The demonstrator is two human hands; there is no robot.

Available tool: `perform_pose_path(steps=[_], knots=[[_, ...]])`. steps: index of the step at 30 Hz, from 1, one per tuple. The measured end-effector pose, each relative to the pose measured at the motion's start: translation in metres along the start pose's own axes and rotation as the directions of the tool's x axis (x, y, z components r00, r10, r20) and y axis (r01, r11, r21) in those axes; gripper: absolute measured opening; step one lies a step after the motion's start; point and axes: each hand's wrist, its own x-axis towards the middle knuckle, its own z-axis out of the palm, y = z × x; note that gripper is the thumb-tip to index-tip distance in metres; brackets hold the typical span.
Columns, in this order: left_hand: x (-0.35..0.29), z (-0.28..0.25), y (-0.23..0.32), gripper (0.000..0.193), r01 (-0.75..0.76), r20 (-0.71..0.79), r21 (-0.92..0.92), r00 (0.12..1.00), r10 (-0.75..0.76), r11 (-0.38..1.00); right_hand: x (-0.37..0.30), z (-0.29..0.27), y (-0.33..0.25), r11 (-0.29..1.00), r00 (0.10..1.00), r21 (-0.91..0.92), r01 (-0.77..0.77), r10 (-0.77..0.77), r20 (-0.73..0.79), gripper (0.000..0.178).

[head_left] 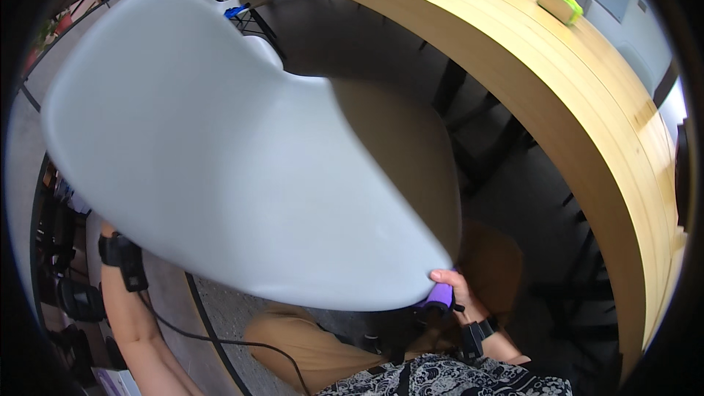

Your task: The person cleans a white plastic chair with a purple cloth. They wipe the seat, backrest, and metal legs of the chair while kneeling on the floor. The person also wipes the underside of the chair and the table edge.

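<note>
A light grey moulded chair (242, 154) with a brown seat (400, 147) fills the middle of the view, tilted in front of me. At its near right corner, my right hand (456, 287) is closed, the thumb lying at the shell's edge. A purple object (440, 295) shows right under that edge, against the same hand; its kind is unclear. My left forearm reaches up to the shell's near left edge. There the left hand (108, 229) passes behind the chair, so its fingers are hidden. Both wrists wear black straps.
A long pale wooden table (513, 51) curves along the right, with a green and tan tissue pack (560, 4) on it. More grey chairs (262, 50) stand beyond. A black cable (220, 339) runs from my left wrist across my brown-trousered leg (315, 345).
</note>
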Motion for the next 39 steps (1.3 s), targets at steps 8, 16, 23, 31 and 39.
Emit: perform_pose_path(steps=[8, 16, 23, 31, 39], knots=[[-0.047, -0.009, 0.01, 0.041, -0.04, 0.03, -0.084, 0.999, 0.043, 0.996, -0.029, 0.032, -0.029, 0.97, 0.973, -0.071, 0.232, -0.23, 0.036, 0.031], [-0.124, -0.03, 0.011, 0.042, -0.033, 0.029, -0.167, 0.999, 0.038, 0.985, -0.076, 0.064, -0.047, 0.97, 0.94, -0.041, 0.241, -0.222, 0.26, 0.048], [-0.133, -0.06, 0.03, 0.044, -0.086, 0.048, -0.192, 0.994, 0.097, 0.978, -0.087, 0.065, -0.038, 0.975, 0.905, -0.002, 0.223, -0.206, 0.372, 0.052], [-0.167, -0.105, 0.064, 0.045, -0.109, 0.004, -0.153, 0.994, 0.11, 0.982, -0.154, 0.059, -0.05, 0.965, 0.955, -0.131, 0.229, -0.196, 0.223, 0.052], [-0.213, -0.111, 0.051, 0.047, -0.083, -0.001, -0.17, 0.996, 0.084, 0.982, -0.147, -0.063, -0.054, 0.432, 0.587, -0.4, 0.808, -0.654, 0.478, 0.024]])
